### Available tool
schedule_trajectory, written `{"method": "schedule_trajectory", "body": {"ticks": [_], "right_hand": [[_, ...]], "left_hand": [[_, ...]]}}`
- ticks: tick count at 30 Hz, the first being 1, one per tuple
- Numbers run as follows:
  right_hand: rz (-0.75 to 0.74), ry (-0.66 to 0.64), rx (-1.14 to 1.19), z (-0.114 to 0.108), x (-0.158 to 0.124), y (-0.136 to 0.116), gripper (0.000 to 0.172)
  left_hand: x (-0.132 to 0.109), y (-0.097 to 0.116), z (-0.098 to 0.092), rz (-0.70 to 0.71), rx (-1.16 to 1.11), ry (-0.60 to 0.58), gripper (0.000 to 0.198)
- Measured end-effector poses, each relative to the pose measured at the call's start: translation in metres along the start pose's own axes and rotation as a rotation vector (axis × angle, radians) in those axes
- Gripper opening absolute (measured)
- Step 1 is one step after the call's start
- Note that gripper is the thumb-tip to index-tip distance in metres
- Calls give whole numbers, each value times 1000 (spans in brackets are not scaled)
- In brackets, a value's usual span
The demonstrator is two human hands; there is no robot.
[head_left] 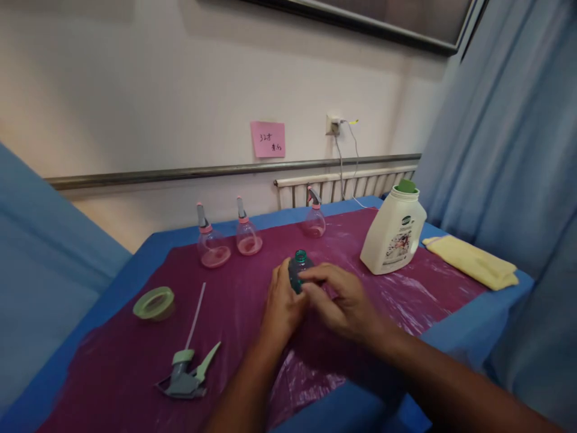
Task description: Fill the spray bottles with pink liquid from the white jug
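In the middle of the table is a small see-through green bottle (300, 258), its threaded neck uncapped and facing up. My left hand (282, 300) wraps around the bottle from the left. My right hand (340, 297) has thumb and forefinger pinched together at the bottle's near right side. Whether anything small is between those fingertips, I cannot make out. To the lower left lies a grey and pale green trigger spray head (184, 376) with its thin tube pointing away from me.
Three pink-collared spray bottles (249, 239) holding some pink liquid stand at the back. A large white jug (390, 237) and folded yellow cloth (471, 260) are at right, a green tape roll (140, 308) at left. Purple plastic sheeting (234, 307) covers the blue table cover.
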State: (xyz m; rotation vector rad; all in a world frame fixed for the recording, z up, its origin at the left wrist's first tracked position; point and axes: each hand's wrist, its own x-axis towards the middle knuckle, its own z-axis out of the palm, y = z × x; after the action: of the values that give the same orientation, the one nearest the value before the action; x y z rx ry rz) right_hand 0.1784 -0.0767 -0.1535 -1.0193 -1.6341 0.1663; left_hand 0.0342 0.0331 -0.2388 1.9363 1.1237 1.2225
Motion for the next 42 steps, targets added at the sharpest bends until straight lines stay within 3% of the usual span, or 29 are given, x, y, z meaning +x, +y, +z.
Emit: {"method": "schedule_trajectory", "body": {"ticks": [2,4,7,10,14,18,24,29,34,38,42], "right_hand": [[137,-19,-52,-28,-29,15,21],[203,-172,-68,-43,-55,27,22],[220,-384,-51,-50,-84,37,24],[240,-425,-14,-50,-97,41,27],[287,-392,22,-51,-101,45,25],[311,-384,31,-52,-102,46,27],[352,-376,30,-51,-104,48,27],[359,-382,19,-52,-105,49,28],[342,-382,-19,-56,-110,47,29],[255,-355,-38,-57,-118,48,26],[208,-383,-48,-60,-124,45,23]], "left_hand": [[-1,9,-7,-23,56,-50,82],[-1,17,-11,-51,108,-91,84],[-1,22,-12,-82,123,-115,90],[-1,22,-10,-116,88,-85,101],[1,27,-16,-31,-125,90,83],[9,38,-35,72,-333,289,68],[28,47,-71,-74,-656,538,73],[37,57,-108,-127,-737,617,65],[15,57,-163,-111,-460,507,66],[-38,35,-209,-201,-40,436,72],[-94,4,-242,-331,407,219,67]]}}
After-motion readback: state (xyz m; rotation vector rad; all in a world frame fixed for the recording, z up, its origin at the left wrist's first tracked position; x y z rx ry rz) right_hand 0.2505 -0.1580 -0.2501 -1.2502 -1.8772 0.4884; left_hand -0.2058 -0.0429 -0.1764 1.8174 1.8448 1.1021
